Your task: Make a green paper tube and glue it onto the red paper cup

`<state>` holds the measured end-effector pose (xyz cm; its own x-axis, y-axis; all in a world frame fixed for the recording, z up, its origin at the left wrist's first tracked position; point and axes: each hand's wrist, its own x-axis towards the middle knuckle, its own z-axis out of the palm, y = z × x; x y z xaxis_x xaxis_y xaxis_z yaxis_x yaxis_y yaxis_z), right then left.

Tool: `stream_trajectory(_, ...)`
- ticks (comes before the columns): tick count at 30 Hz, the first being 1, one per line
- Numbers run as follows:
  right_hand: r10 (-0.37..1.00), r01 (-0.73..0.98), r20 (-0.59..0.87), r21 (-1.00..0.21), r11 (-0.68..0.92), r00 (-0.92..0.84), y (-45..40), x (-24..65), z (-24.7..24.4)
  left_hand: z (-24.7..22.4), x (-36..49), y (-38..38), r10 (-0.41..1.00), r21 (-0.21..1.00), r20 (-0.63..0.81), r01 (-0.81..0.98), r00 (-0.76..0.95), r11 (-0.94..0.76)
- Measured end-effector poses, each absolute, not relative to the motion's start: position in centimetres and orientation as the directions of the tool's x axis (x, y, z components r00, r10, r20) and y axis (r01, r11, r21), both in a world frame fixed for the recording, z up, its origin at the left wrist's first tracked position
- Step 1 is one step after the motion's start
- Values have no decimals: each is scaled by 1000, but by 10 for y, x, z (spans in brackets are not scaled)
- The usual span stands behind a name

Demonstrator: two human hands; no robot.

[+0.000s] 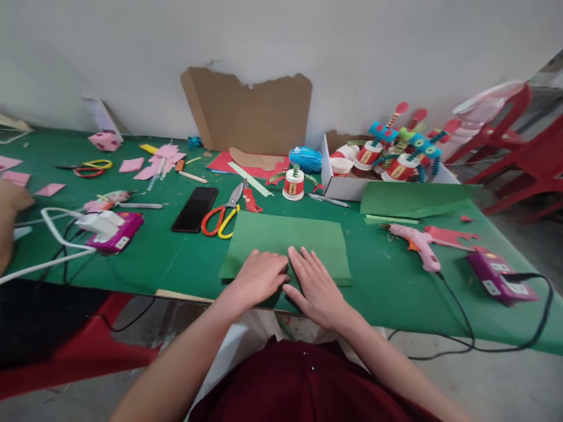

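Note:
A sheet of green paper [290,234] lies on the table's front part, apparently doubled, with a second edge showing under it at the left and right. My left hand [259,275] is curled over its near edge, fingers bent together against the paper. Flat beside it, my right hand [314,287] presses on the paper with fingers stretched out and thumb toward the left hand. What lies under the left fingers is hidden. Just left of the sheet are scissors [223,214] with red and yellow handles, the sheet's corner near them, and a black phone [194,209].
A paper-cup figure [293,183] stands behind the sheet. Right are a box [345,189] of similar figures, more green paper [409,199], a pink glue gun [417,243] and a purple power strip [501,278]. Another person's hand [11,205] is at the far left, near another power strip [116,231].

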<state>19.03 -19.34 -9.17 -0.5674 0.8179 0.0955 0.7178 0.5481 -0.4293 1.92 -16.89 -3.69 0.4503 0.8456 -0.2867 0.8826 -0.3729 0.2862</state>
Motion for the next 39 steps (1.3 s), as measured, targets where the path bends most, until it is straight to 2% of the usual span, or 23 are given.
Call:
stream_trajectory(2,804,727,69,-389,566,-590,-194,191,-87,-38,-6,-171,866,305,-276,893,417,-332)
stream_trajectory(6,787,731,50,-338,593,-615,-195,192,-79,-47,-53,-178,890,452,-213,848,403,-276)
stream_trajectory(12,716,685,-3,-295,667,-698,-192,196,-76,-60,-77,-189,939,584,-95,783,330,-215)
stream_trajectory(17,692,664,8,-272,696,-722,-192,196,-76,-65,-82,-190,966,575,-59,800,250,-172)
stream_trajectory(23,698,668,40,-255,699,-715,-194,194,-79,-63,-85,-191,980,572,-81,814,182,-103)
stream_trajectory(39,700,674,30,-242,697,-713,-193,194,-81,-67,-82,-194,998,497,-54,868,15,14)
